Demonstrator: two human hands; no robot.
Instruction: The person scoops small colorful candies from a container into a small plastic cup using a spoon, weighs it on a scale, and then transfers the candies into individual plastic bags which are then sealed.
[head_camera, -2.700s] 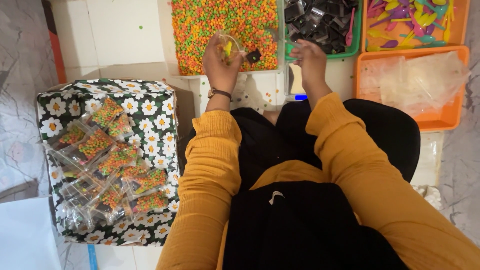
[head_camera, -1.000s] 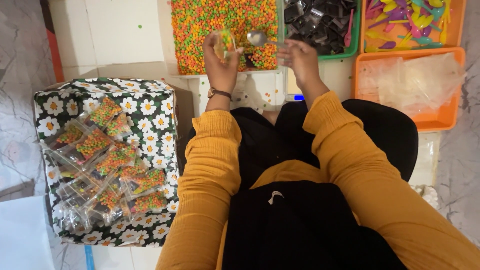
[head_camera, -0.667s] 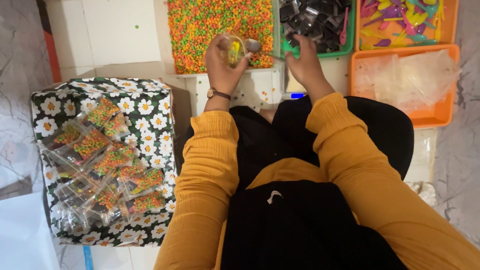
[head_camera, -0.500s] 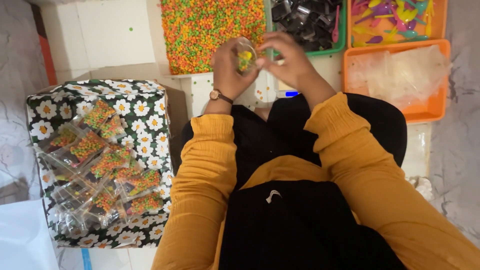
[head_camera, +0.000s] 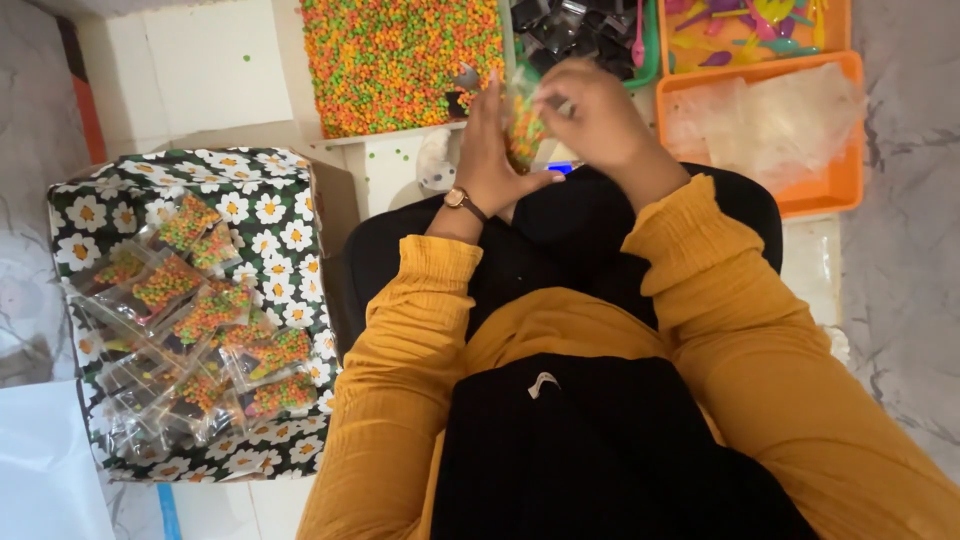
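My left hand (head_camera: 495, 150) and my right hand (head_camera: 590, 110) meet in front of my chest around a small clear plastic bag (head_camera: 522, 125) filled with orange, green and yellow pellets. The left palm backs the bag while the right fingers pinch its top edge. A watch sits on my left wrist. Just beyond my hands is a tray of loose coloured pellets (head_camera: 400, 55) with a small metal scoop (head_camera: 466, 78) lying at its near edge.
A flower-patterned box (head_camera: 270, 210) at my left holds several filled clear packets (head_camera: 200, 320). At the back stand a green tray of black pieces (head_camera: 585, 30), an orange tray of coloured plastic bits (head_camera: 750, 30) and an orange tray of empty clear bags (head_camera: 770, 110).
My hands came back from the pellet tray toward my body. The scoop was put down, and the right hand joined the left on the filled bag.
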